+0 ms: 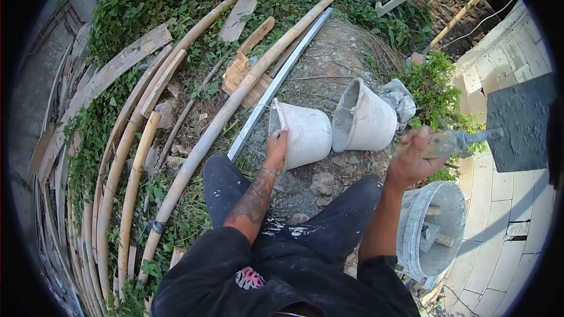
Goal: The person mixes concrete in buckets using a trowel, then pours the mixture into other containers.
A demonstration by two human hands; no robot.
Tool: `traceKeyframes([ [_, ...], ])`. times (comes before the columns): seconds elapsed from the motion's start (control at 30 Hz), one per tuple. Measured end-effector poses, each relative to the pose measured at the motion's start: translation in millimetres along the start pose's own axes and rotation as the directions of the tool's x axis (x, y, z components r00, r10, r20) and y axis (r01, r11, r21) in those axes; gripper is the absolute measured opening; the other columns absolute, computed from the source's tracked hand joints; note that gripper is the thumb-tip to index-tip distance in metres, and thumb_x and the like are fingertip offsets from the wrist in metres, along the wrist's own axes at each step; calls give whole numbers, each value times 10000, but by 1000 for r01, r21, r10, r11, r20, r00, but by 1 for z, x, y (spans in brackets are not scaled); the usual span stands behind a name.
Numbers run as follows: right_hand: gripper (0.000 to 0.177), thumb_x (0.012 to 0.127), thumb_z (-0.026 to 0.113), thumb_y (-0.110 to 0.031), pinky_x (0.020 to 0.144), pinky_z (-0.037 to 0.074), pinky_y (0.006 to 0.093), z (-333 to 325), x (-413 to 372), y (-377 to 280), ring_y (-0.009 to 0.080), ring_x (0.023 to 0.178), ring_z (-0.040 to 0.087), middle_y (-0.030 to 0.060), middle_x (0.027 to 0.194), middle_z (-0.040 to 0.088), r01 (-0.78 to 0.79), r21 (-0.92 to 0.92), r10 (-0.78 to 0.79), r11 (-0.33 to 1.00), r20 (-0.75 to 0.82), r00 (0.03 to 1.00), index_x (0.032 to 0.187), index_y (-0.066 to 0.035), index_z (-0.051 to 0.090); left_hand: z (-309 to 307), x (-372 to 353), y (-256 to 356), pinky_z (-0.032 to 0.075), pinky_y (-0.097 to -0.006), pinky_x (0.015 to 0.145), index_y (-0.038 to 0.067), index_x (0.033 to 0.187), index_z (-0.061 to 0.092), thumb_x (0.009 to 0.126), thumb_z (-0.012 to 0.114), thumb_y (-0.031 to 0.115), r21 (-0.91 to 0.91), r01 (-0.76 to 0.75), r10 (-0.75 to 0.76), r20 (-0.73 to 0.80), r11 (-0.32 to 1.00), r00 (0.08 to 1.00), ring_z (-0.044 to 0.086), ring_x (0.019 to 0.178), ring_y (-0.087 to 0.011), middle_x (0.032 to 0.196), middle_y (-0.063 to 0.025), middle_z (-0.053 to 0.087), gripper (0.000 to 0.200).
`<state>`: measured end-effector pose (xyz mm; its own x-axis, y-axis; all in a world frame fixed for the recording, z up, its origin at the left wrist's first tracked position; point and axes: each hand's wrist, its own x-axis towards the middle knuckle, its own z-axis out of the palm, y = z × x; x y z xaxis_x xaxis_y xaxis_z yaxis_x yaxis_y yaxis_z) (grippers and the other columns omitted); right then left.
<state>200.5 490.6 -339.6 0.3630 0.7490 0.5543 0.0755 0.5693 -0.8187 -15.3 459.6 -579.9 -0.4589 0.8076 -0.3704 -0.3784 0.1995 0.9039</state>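
I'm seeing the right hand (416, 155) gripping a trowel (520, 123), fingers wrapped around the handle; the grey-smeared blade is pointing outward, beyond the hand. The left hand (278, 145) is curling its fingers over the rim of a white bucket (308, 132), which is sitting just to its right. I'm losing the blade's outer edge in the lens's dark border, and I'm not making out that bucket's contents. A second bucket (373, 120) is sitting close beside it, showing a grey inner wall. By the right forearm, a third bucket (411, 232) is holding wooden-handled tools (445, 240).
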Motion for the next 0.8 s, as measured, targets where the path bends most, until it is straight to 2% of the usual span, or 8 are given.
traceKeyframes([
  [0.03, 253, 870, 633, -119, 647, 467, 316, -1, 5, -2, 184, 629, 514, 75, 781, 560, 85, 84, -78, 993, -77, 994, 1034, 8, 489, 0, 0, -2, 449, -273, 770, -70, 1085, 600, 943, 531, 300, -2, -25, 25, -16, 1000, 1000, 566, 840, -134, 942, -77, 636, 402],
  [0.1, 286, 855, 634, -130, 676, 486, 353, -12, -90, 56, 243, 659, 579, 121, 761, 591, -155, -18, 155, 988, 15, 988, 1049, 19, 487, -1, 9, 6, 459, -285, 770, -74, 1095, 598, 925, 553, 302, -15, -37, 37, -19, 999, 999, 580, 846, -154, 952, -99, 640, 415],
  [0.13, 343, 837, 639, -178, 727, 497, 409, -27, -148, 74, 355, 741, 634, 204, 795, 625, -194, -600, 336, 777, 133, 932, 1066, 29, 490, -3, 10, 4, 464, -290, 767, -75, 1097, 597, 912, 571, 301, -31, -5, 5, -6, 1000, 1000, 585, 854, -162, 960, -106, 642, 419],
  [0.23, 427, 843, 640, -208, 700, 480, 413, -35, -181, 88, 367, 806, 644, 212, 787, 622, -368, -786, 794, 496, 239, 559, 1148, 32, 462, -6, 38, 6, 475, -313, 782, -80, 1115, 587, 867, 625, 281, 0, 10, -10, 17, 1000, 1000, 600, 882, -190, 989, -127, 642, 440],
  [0.47, 401, 798, 689, -127, 766, 462, 444, -54, -153, 79, 406, 842, 615, 235, 901, 615, -277, -590, 497, 759, 249, 831, 1092, 14, 455, 15, 14, 23, 460, -373, 822, -93, 1089, 578, 846, 604, 188, 101, -235, 245, -103, 967, 964, 614, 937, -289, 1039, -219, 633, 372],
  [0.6, 421, 791, 695, -147, 777, 463, 444, -59, -152, 80, 409, 861, 617, 251, 937, 617, -311, -654, 565, 689, 216, 796, 1105, 17, 468, 11, -36, 34, 456, -398, 793, -63, 1050, 581, 848, 623, 239, 294, -372, 397, -27, 880, 917, 619, 898, -332, 955, -230, 641, 366],
  [0.73, 424, 805, 672, -200, 767, 461, 470, -54, -143, 82, 435, 869, 612, 273, 927, 623, -266, -683, 543, 681, 227, 808, 1130, 9, 497, -23, -49, -57, 450, -438, 818, -67, 1052, 586, 814, 659, 302, 607, -125, 112, 61, 784, 992, 606, 933, -388, 999, -255, 630, 445],
  [0.8, 427, 808, 658, -224, 759, 460, 487, -55, -134, 83, 448, 866, 608, 272, 920, 628, -201, -740, 556, 642, 268, 787, 1139, 2, 510, -21, -62, -58, 437, -438, 842, -69, 1072, 577, 800, 672, 319, 644, -172, 205, 24, 746, 979, 572, 992, -395, 1058, -268, 597, 483],
])
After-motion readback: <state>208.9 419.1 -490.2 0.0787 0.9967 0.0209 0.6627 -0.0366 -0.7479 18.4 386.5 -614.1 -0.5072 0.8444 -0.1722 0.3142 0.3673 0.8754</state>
